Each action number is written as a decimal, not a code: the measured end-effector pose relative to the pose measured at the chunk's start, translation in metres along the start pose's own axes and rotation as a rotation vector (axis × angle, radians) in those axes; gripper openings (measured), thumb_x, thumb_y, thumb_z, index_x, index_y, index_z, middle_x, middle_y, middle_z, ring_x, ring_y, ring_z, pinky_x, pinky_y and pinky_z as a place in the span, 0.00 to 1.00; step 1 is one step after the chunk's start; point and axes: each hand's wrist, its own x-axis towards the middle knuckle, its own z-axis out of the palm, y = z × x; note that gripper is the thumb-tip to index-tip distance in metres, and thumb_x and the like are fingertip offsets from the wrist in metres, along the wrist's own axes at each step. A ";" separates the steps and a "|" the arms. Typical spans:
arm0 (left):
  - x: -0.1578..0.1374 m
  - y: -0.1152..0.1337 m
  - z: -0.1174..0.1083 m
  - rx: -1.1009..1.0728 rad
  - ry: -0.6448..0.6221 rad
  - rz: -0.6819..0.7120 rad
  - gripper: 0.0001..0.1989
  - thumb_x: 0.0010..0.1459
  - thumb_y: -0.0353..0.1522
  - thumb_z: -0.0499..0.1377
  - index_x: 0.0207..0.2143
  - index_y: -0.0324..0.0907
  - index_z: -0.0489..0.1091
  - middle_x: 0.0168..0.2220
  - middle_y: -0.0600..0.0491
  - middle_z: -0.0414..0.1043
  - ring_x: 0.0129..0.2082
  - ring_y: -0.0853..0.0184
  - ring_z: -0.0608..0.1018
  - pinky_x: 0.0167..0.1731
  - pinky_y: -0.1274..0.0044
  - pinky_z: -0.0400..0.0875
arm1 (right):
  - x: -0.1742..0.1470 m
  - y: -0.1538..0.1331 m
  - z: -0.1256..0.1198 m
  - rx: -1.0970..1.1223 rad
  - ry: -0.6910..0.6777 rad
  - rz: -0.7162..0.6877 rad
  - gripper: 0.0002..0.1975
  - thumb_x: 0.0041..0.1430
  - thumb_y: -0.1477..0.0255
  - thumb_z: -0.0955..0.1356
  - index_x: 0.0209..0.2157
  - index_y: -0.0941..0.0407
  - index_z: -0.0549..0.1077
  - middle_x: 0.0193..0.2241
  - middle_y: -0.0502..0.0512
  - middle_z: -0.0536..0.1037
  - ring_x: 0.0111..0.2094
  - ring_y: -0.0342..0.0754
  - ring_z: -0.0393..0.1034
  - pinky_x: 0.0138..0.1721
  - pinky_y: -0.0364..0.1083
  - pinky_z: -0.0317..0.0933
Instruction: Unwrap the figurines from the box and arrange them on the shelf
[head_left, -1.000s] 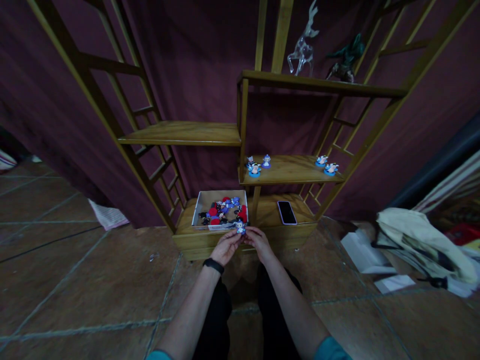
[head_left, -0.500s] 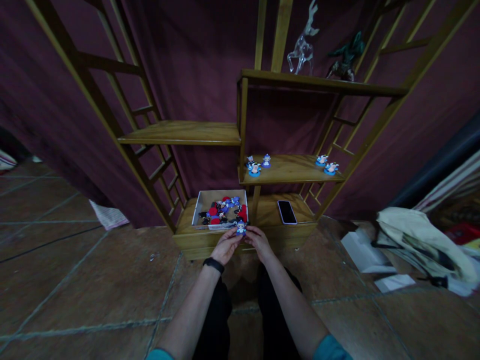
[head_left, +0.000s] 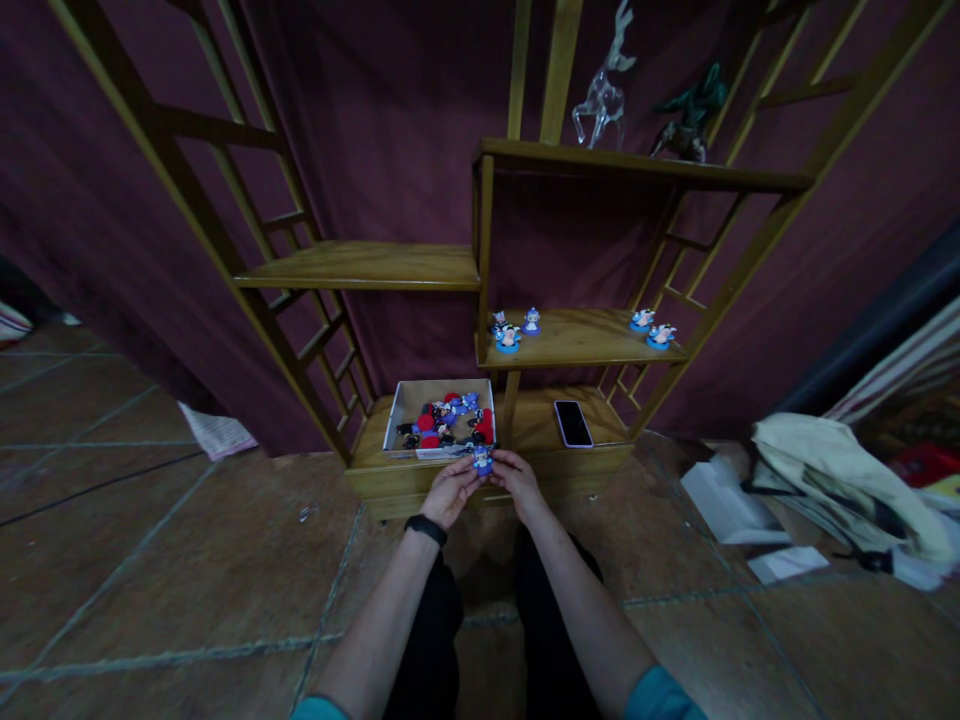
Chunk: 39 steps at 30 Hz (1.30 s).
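Note:
A small purple-and-white figurine (head_left: pixel 482 461) is held upright between both hands, in front of the low cabinet. My left hand (head_left: pixel 450 490) grips its left side, with a dark band on that wrist. From the other side the fingers of my right hand (head_left: pixel 519 482) close on it. Just beyond the hands sits an open cardboard box (head_left: pixel 402 402) with several red, black and purple figurines (head_left: pixel 442 420) lying jumbled inside. On the shelf above, a purple figurine (head_left: pixel 532 320) and a blue-based one (head_left: pixel 508 339) stand at the left end.
Two more blue-based figurines (head_left: pixel 660 337) stand at the shelf's right end. A phone (head_left: pixel 574 424) lies on the cabinet top (head_left: pixel 536 432). Higher up are a clear deer statue (head_left: pixel 602 100) and a dark green statue (head_left: pixel 691 110). A pale bag (head_left: pixel 832 470) lies on the floor at right.
The figurine in my hands has tilted or turned slightly. Both hands stay in nearly the same place, and the things on the shelves have not moved.

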 end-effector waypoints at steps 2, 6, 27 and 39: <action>0.000 0.001 -0.001 0.006 0.001 0.003 0.15 0.48 0.16 0.59 0.39 0.34 0.71 0.38 0.44 0.75 0.37 0.67 0.78 0.43 0.75 0.72 | 0.001 0.001 -0.001 -0.011 -0.002 -0.003 0.17 0.35 0.65 0.73 0.31 0.56 0.75 0.30 0.52 0.78 0.29 0.44 0.70 0.32 0.44 0.63; 0.000 0.001 -0.001 0.010 0.006 0.011 0.15 0.47 0.17 0.60 0.39 0.34 0.71 0.37 0.45 0.76 0.36 0.67 0.78 0.42 0.76 0.72 | 0.003 0.003 -0.002 -0.018 0.010 0.002 0.17 0.35 0.65 0.73 0.31 0.56 0.75 0.28 0.51 0.77 0.27 0.44 0.70 0.31 0.44 0.63; -0.002 -0.001 0.002 0.110 0.026 0.084 0.12 0.45 0.19 0.62 0.35 0.34 0.72 0.33 0.46 0.76 0.34 0.67 0.78 0.43 0.74 0.72 | 0.006 0.007 -0.001 -0.100 0.020 -0.044 0.14 0.37 0.64 0.72 0.26 0.56 0.70 0.22 0.47 0.72 0.22 0.40 0.66 0.26 0.41 0.62; 0.003 -0.003 0.000 0.130 0.044 0.073 0.17 0.43 0.20 0.64 0.38 0.36 0.70 0.32 0.49 0.76 0.32 0.69 0.78 0.41 0.75 0.72 | 0.012 0.014 -0.001 -0.295 -0.035 -0.204 0.14 0.41 0.64 0.69 0.32 0.54 0.73 0.27 0.48 0.75 0.27 0.43 0.67 0.26 0.41 0.61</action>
